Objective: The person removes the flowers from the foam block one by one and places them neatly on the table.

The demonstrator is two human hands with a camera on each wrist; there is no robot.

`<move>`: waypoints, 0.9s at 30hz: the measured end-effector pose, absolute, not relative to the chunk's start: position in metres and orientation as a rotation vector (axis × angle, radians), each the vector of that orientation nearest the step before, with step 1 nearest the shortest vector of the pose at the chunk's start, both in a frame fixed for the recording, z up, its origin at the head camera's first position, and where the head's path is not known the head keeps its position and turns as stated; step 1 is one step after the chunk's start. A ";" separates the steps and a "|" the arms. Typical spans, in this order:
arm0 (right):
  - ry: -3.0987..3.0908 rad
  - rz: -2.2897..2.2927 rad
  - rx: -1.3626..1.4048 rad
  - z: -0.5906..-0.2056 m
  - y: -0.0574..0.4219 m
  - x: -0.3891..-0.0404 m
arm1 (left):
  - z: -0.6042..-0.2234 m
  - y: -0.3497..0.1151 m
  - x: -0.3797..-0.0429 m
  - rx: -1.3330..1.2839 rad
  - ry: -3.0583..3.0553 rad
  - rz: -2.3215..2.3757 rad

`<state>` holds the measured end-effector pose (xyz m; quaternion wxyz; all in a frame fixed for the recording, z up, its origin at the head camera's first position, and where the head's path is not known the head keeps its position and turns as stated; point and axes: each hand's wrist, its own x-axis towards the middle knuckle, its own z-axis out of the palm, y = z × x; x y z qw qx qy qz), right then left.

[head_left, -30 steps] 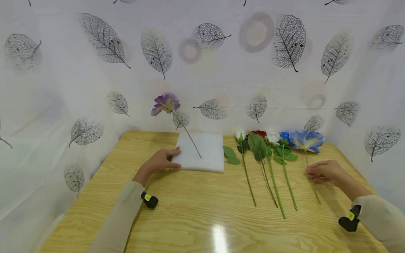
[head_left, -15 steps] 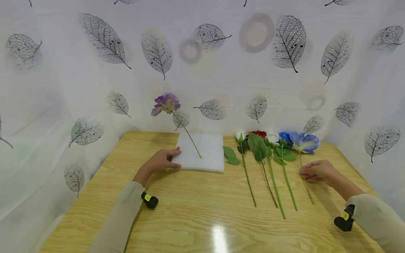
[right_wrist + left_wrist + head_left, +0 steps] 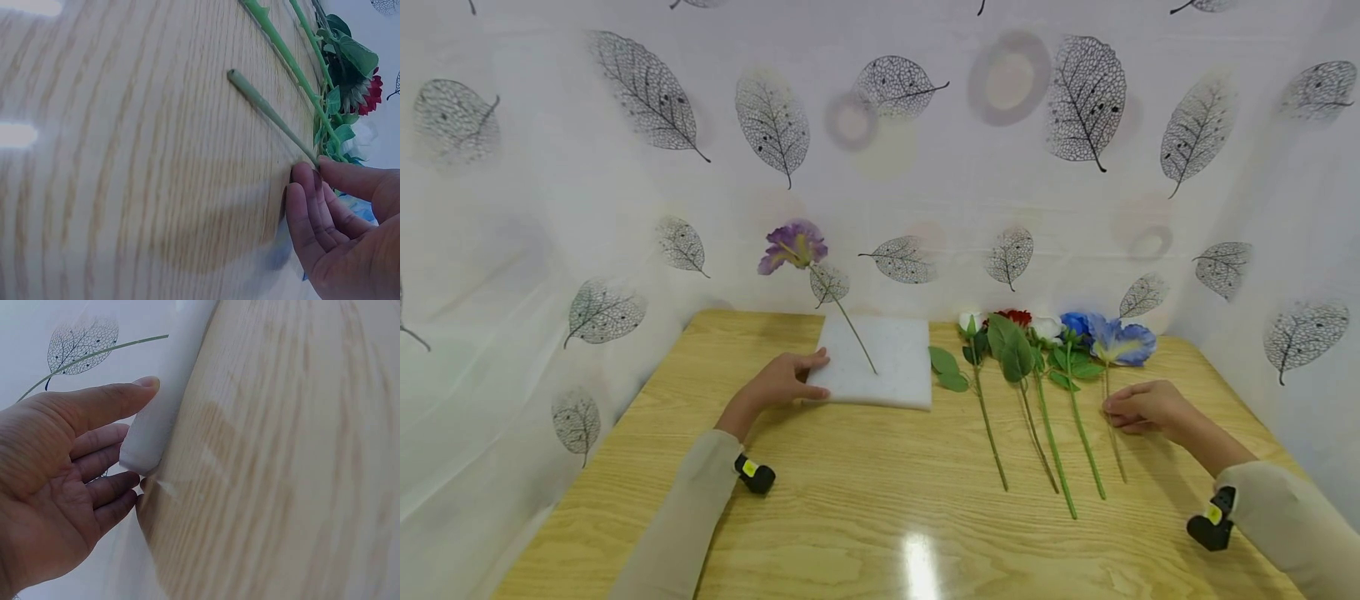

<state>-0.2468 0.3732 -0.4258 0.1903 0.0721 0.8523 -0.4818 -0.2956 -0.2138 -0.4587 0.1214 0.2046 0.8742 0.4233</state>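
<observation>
At the left of the table, my left hand [image 3: 782, 379] holds a white foam block [image 3: 898, 358] at its left edge; the thumb [image 3: 125, 400] lies at the front and the other fingers are along the side. A purple artificial flower [image 3: 793, 246] leans left, its thin stem standing in the block. On the right, my right hand [image 3: 1150, 406] pinches the stem of a blue-and-yellow artificial flower [image 3: 1122, 340] between thumb and fingertips. The lower end of that stem [image 3: 262, 103] points out over the table, toward the near side.
Between my hands several artificial flowers lie side by side, among them a white rose [image 3: 972, 322], a red flower [image 3: 1017, 317] and a blue flower [image 3: 1075, 323]. Their green stems point toward me on the wooden table [image 3: 850, 500]. A leaf-printed curtain [image 3: 880, 183] surrounds the table.
My right hand has moved a little left with the blue-and-yellow flower, bringing it closer to the other flowers. My left hand, the foam block and the purple flower have stayed in place.
</observation>
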 end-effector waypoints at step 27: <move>2.384 -1.331 0.183 -0.425 0.380 -0.245 | -0.424 -0.205 -0.271 0.602 2.524 1.230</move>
